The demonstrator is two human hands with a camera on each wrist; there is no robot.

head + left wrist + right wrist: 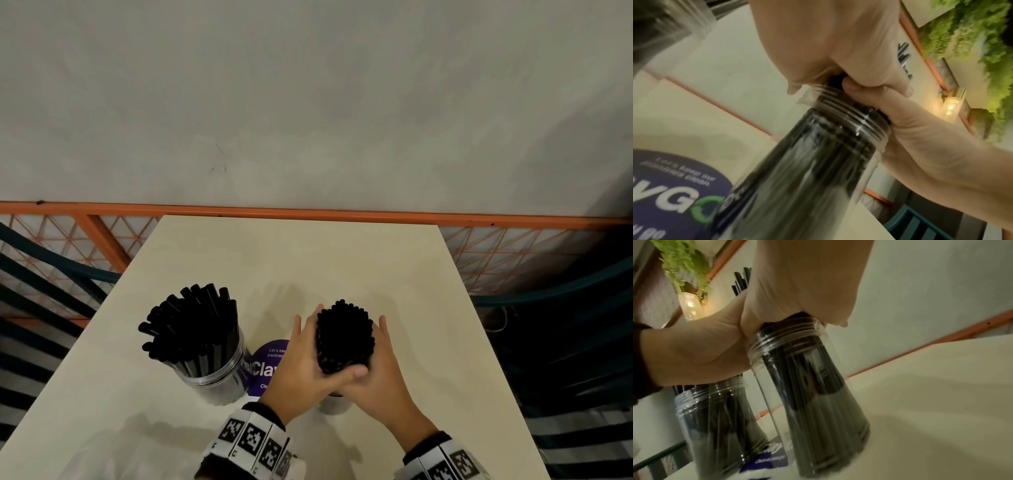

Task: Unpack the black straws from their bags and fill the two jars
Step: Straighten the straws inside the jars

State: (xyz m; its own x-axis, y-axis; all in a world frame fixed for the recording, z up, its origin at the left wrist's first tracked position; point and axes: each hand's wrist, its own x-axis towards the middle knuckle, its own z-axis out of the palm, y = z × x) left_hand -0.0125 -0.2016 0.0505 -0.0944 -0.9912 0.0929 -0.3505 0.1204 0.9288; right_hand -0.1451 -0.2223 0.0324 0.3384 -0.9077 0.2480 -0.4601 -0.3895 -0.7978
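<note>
Two clear plastic jars stand on the beige table. The left jar is full of black straws that fan out leftward. The right jar is mostly hidden under my hands in the head view. A tight bundle of black straws stands in it and sticks out above the threaded mouth. My left hand and right hand cup this bundle from either side just above the rim, thumbs meeting at the front. In the right wrist view the straws reach the jar's bottom.
A round purple sticker lies on the table between the jars. An orange rail and a grey wall run behind the far edge. Dark slatted seats flank the table. The far half of the tabletop is bare.
</note>
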